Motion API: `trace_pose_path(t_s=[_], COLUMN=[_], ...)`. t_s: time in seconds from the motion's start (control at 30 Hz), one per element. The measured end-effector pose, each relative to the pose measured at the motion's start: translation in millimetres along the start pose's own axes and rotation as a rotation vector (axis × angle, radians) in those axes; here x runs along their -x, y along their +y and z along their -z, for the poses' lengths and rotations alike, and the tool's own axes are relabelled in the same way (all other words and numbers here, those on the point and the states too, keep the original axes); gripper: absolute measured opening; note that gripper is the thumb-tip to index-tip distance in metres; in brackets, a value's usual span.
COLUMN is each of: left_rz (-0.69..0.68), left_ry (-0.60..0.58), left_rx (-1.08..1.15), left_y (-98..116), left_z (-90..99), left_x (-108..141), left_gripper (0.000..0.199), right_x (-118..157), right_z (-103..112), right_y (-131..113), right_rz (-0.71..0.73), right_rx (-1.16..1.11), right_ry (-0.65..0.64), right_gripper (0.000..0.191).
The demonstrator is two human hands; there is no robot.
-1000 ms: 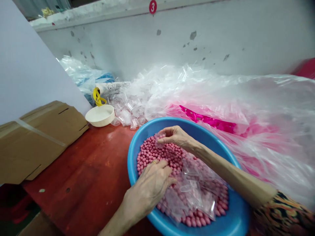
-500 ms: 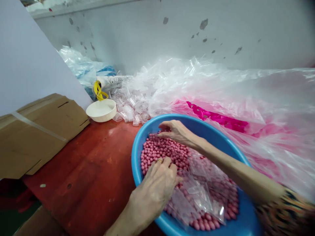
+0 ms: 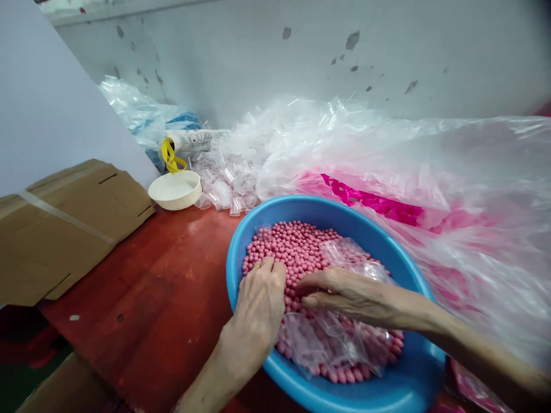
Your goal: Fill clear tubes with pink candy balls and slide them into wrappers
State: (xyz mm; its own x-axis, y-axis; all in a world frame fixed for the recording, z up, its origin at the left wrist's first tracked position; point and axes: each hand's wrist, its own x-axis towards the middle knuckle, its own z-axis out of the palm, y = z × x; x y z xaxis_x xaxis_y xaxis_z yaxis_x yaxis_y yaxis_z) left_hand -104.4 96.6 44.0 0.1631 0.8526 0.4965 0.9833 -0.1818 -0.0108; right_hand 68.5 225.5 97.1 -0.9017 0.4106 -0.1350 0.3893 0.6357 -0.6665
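A blue basin [image 3: 413,275] holds many pink beads [image 3: 297,244]. Over the beads at its near side lie clear plastic pieces [image 3: 305,341], with another clear piece [image 3: 344,251] farther back on the right. My left hand [image 3: 262,298] is down on the beads at the basin's left side, its fingers bent and their tips hidden among the beads. Just right of it, my right hand [image 3: 340,292] reaches in from the right, with thumb and fingers slightly apart over the beads and nothing visible between them.
On the red table [image 3: 172,275], a cream round dish [image 3: 175,192] stands behind and left of the basin. Clear plastic cups [image 3: 232,183] are heaped beside it. Flattened cardboard [image 3: 69,229] lies at left, and a plastic sheet with pink items [image 3: 374,206] stretches along the wall at right.
My right hand has come nearer from the basin's far side to beside my left hand. My left hand has shifted slightly left and up. The view has moved a little.
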Motion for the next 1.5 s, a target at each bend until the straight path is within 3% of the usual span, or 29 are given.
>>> trace_pose_path(t_s=[0.07,0.13,0.27,0.37,0.53,0.7,0.83,0.97,1.1,1.23,1.33,1.43,1.5], left_rz=[-0.062,-0.101,0.006,0.111,0.242,0.295,0.250,0.164,0.041,-0.024,-0.053,-0.144,-0.213], left_ry=[0.070,0.053,-0.101,-0.230,-0.424,-0.512,-0.481,-0.428,-0.548,-0.581,-0.615,-0.711,-0.798], left_rx=[-0.092,-0.114,0.041,0.179,0.272,0.300,0.375,0.480,0.539,0.552,0.585,0.681,0.730], left_y=[-1.4,-2.7,-5.3,-7.1,-2.8,4.2,3.1,-1.6,-6.4,-9.7,-16.9,-30.3,-38.7], left_z=[3.1,5.3,2.3,0.4,13.8,26.4,26.1,27.9,31.6,29.5,32.3,42.2,47.8], left_x=[-1.5,-2.7,-4.3,-8.1,-23.7,-35.8,-35.0,-34.7,-35.7,-33.8,-35.9,-45.1,-51.8], left_gripper=[0.039,0.037,0.028,0.022,0.022,0.022,0.028,0.031,0.036,0.048,0.041,0.035,0.039], right_x=[12.7,24.2,34.0,26.6,10.1,14.6,16.9,11.0,3.7,-0.3,-3.1,-7.1,-9.2], right_z=[-1.7,-11.6,-33.8,-32.6,-23.9,-40.4,-45.4,-36.3,-23.4,-13.6,-21.0,-36.1,-41.1], right_y=[5.7,8.0,1.0,-4.6,1.8,6.7,0.7,-0.2,-2.5,-0.5,11.0,25.8,33.2], right_rz=[-0.029,-0.088,-0.195,-0.218,-0.303,-0.373,-0.331,-0.299,-0.273,-0.204,-0.093,0.045,0.096], right_rx=[0.031,0.080,0.179,0.121,0.066,0.097,0.057,-0.025,-0.056,0.063,0.190,0.268,0.315], right_ry=[-0.008,0.042,0.145,0.141,0.145,0.173,0.146,0.111,0.134,0.287,0.379,0.370,0.363], right_gripper=[0.035,0.034,0.023,0.017,0.034,0.033,0.026,0.022,0.016,0.008,0.018,0.031,0.028])
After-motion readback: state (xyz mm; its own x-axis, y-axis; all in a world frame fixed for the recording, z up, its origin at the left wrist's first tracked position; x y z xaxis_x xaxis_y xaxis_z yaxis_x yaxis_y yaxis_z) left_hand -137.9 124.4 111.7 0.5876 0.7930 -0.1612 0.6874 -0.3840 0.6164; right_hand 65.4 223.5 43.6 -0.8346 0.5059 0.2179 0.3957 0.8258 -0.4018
